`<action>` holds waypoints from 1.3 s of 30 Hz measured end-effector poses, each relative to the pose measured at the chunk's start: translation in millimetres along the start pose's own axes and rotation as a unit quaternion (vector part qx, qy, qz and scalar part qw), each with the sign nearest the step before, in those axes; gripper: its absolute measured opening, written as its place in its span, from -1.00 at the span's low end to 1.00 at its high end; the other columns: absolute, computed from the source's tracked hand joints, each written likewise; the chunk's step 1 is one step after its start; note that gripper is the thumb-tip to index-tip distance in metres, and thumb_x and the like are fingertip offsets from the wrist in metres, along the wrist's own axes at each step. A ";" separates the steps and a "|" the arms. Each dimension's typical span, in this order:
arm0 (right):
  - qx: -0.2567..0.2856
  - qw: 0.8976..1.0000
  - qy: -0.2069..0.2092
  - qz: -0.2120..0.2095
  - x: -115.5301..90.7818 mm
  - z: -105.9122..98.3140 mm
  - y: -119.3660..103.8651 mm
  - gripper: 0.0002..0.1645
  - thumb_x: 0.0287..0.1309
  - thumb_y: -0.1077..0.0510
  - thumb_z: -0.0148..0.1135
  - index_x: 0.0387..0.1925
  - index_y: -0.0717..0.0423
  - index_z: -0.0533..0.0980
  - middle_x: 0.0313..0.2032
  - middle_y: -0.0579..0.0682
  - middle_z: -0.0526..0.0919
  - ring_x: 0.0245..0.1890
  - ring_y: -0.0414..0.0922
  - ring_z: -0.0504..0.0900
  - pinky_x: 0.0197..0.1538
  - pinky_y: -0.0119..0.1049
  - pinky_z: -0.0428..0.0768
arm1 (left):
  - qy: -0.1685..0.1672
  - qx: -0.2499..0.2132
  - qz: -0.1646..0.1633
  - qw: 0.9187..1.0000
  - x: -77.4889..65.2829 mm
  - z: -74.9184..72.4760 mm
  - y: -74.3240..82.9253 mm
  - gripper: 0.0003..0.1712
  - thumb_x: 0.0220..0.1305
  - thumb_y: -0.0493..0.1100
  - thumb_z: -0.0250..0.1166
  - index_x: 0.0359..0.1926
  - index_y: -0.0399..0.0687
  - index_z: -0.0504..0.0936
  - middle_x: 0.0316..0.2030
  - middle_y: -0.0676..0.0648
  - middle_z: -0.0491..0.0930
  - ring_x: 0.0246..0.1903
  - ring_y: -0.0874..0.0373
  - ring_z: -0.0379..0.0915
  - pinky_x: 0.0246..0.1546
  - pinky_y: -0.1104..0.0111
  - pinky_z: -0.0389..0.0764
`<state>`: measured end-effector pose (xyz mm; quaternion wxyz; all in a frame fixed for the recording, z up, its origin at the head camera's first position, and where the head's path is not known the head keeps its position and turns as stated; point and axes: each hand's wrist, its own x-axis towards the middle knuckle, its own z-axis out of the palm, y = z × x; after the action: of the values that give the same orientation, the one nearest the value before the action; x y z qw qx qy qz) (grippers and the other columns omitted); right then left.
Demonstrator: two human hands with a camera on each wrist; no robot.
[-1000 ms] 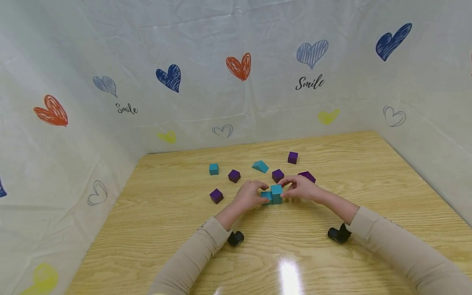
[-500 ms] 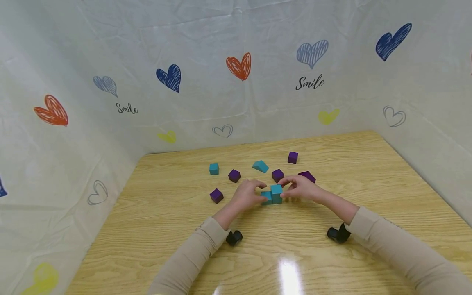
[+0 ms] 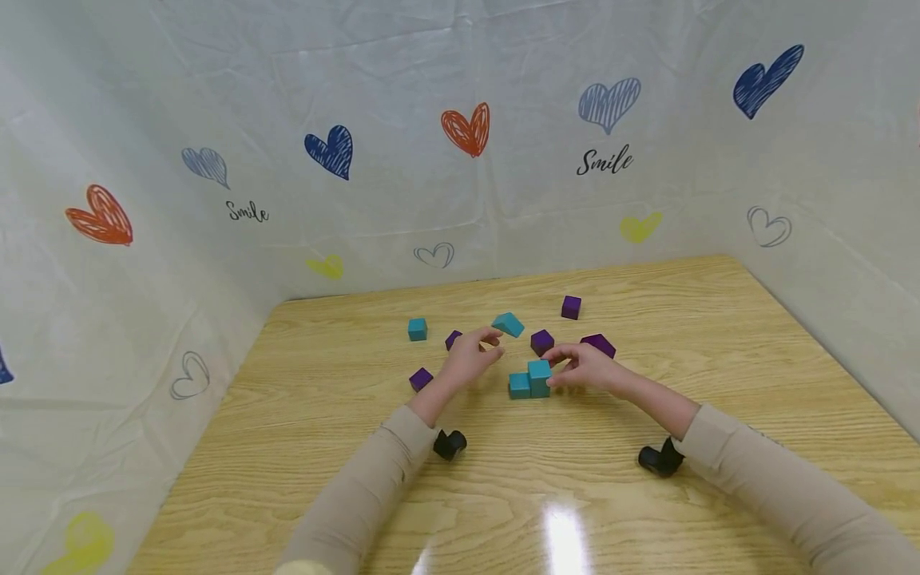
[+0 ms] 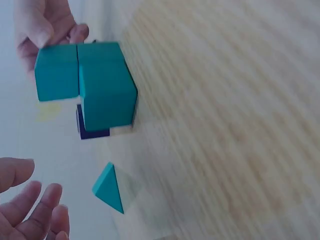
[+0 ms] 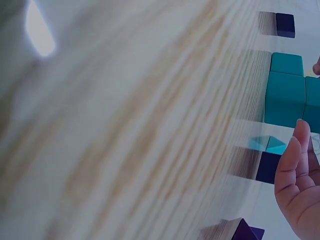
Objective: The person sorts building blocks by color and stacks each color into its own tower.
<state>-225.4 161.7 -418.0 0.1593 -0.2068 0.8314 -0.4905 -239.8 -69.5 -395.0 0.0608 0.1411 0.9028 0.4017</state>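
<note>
Two teal cubes sit side by side on the wooden table, and an upper teal cube stands on the right one. My right hand holds that upper cube at its right side, thumb toward me and index finger behind. The lower left teal cube shows beside it, touching the stack. To the left, my left hand is held above the table with fingers parted and nothing between them. In the left wrist view a teal triangular block lies beyond its fingertips.
Purple cubes lie behind the stack, at the back right and left; another is partly behind the left hand. A purple triangular block lies behind the right hand. A teal cube sits back left. White curtain borders the table.
My left hand has let go of the lower left teal cube and moved left and away from me toward the teal triangular block. My right hand has stayed at the upper cube.
</note>
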 end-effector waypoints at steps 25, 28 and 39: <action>0.038 0.999 -0.009 0.013 -0.3 1.5 -5.0 -0.49 0.05 0.18 0.30 0.00 0.38 0.42 -0.11 0.23 0.47 -0.52 -0.09 0.53 -0.40 -0.21 0.56 | 0.061 -0.066 -0.055 0.994 52.3 -16.2 -7.5 -0.49 0.27 -0.28 0.11 0.25 -0.18 0.32 0.15 -0.18 0.38 -0.12 -0.06 0.48 -0.19 0.30 0.51; 0.040 0.999 -0.010 0.024 -1.2 0.2 -4.3 -0.50 0.05 0.19 0.29 0.00 0.38 0.42 -0.10 0.24 0.48 -0.51 -0.08 0.53 -0.40 -0.21 0.55 | 0.075 -0.085 -0.066 0.991 54.5 -33.9 -12.0 -0.50 0.26 -0.29 0.10 0.24 -0.20 0.33 0.14 -0.22 0.38 -0.16 -0.11 0.50 -0.19 0.26 0.53; 0.053 0.998 -0.016 0.034 -0.4 -1.8 -0.3 -0.47 0.04 0.18 0.30 0.02 0.38 0.41 -0.09 0.23 0.48 -0.50 -0.09 0.51 -0.40 -0.23 0.54 | 0.086 -0.112 -0.134 0.981 43.4 -90.3 -60.9 -0.45 0.27 -0.26 0.09 0.29 -0.20 0.26 0.22 -0.27 0.26 -0.04 -0.17 0.39 -0.14 0.24 0.48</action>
<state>-225.9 163.1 -417.0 0.1997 -0.1779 0.8082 -0.5247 -313.8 -159.1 -379.6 0.0520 -0.0241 0.8646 0.4991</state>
